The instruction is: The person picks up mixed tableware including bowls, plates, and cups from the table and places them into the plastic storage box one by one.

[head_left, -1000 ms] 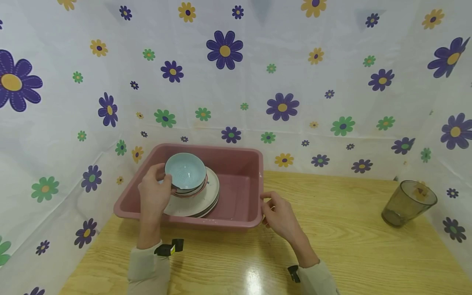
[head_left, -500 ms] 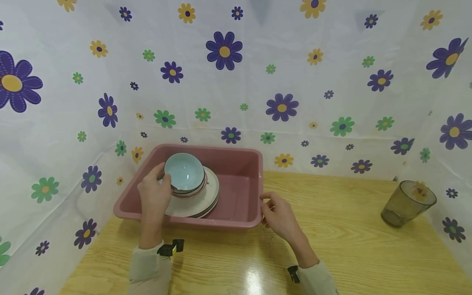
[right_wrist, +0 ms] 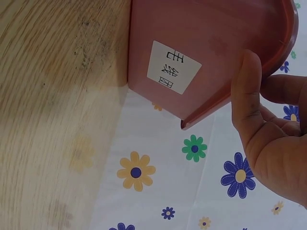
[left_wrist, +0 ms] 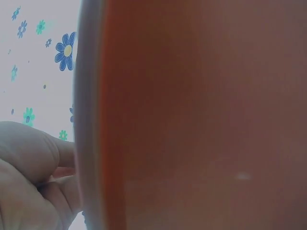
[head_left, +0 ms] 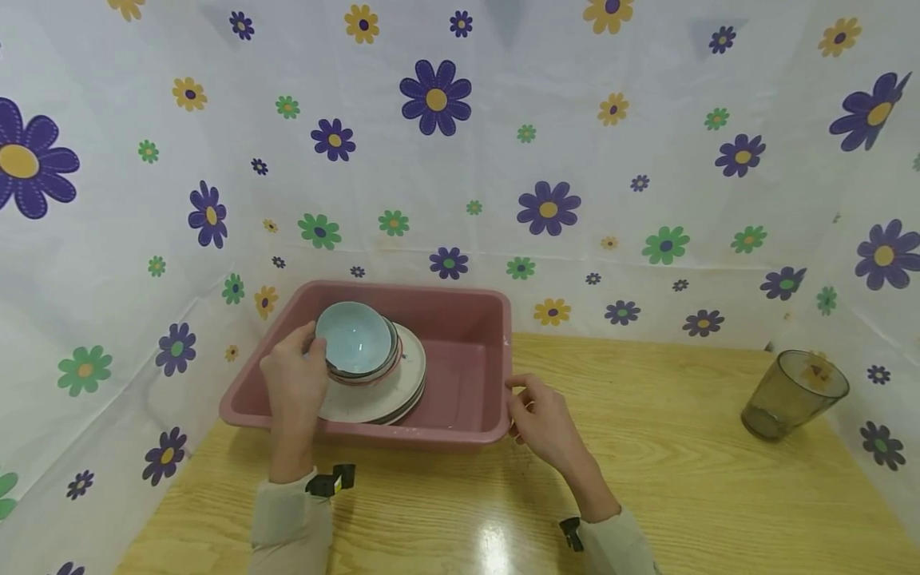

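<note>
Inside a pink plastic basin [head_left: 460,375], a light blue bowl [head_left: 354,339] tops a stack of several bowls [head_left: 370,374]. It sits off-centre to the left and tilts. Beneath the stack lie several white plates [head_left: 410,375]. My left hand [head_left: 295,379] pinches the blue bowl's left rim between thumb and fingers; the basin's wall fills most of the left wrist view and hides the bowl there. At the basin's right rim, my right hand [head_left: 542,419] holds the edge, its thumb [right_wrist: 247,91] against the outer wall and index finger at the lip.
A tinted glass cup [head_left: 794,395] stands tilted-looking at the right of the wooden table [head_left: 647,479]. A white label [right_wrist: 173,68] with handwriting is stuck on the basin's outer side. Flower-printed sheeting [head_left: 489,160] encloses the back and both sides.
The blue bowl has shifted slightly left with my left hand and shows more of the bowls beneath at its right. My right hand stays at the basin's rim.
</note>
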`<state>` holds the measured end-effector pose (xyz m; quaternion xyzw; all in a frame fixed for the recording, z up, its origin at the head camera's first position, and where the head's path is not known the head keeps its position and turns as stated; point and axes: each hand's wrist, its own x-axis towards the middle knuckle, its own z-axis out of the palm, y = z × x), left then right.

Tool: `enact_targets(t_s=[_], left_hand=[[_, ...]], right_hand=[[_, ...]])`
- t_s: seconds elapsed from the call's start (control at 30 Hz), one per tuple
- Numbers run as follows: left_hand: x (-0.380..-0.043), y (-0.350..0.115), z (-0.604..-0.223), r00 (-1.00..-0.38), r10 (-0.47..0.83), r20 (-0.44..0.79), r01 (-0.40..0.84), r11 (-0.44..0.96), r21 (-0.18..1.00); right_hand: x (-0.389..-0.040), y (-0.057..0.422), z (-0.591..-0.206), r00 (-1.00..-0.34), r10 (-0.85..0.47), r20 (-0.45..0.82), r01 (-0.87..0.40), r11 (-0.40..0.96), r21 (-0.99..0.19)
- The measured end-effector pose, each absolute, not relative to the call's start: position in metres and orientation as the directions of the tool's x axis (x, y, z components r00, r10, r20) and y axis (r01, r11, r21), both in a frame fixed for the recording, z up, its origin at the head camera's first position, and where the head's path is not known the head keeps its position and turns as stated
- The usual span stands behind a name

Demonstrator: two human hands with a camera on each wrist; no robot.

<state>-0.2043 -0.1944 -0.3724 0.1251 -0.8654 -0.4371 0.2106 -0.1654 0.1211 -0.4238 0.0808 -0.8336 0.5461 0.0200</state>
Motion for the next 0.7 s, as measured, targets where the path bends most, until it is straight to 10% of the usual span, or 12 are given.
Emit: enact_targets(t_s=[0.7], left_hand=[[-0.2067, -0.1968, -0.3774, -0.906, -0.344, 0.246, -0.088, 0.722, 0.686]], right_hand=[[-0.1631, 0.1186, -0.4225, -0.988, -0.103, 0.115, -0.147, 0.393, -0.908]])
